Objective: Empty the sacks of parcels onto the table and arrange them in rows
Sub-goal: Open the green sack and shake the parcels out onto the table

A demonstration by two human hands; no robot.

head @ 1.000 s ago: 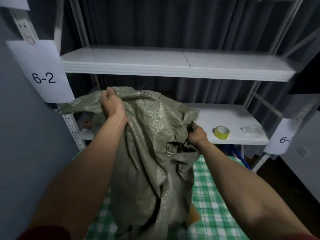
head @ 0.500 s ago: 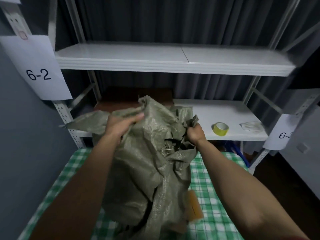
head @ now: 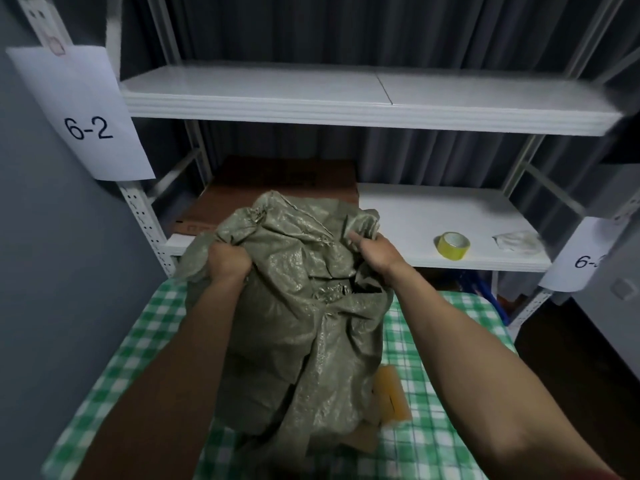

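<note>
Left hand [head: 227, 263] dropped level with right hand [head: 377, 256], both fists clenching sack [head: 294, 323].
Checked table [head: 460, 327] showed either side; shelf [head: 433, 209] stood behind.

Olive-green woven plastic sack [head: 294, 323]: crumpled, upright, lower end on the green-and-white checked table [head: 131, 358]; bunched top gripped by left hand [head: 227, 263] at 10 o'clock and right hand [head: 375, 252] at 2 o'clock. Flat tan cardboard parcel [head: 393, 393] lies on the table at the sack's 4 o'clock, touching it, partly covered.

Olive-green woven sack [head: 298, 323], green-and-white checked tablecloth [head: 446, 341], yellow tape roll [head: 451, 245], white shelves [head: 346, 95]
</note>
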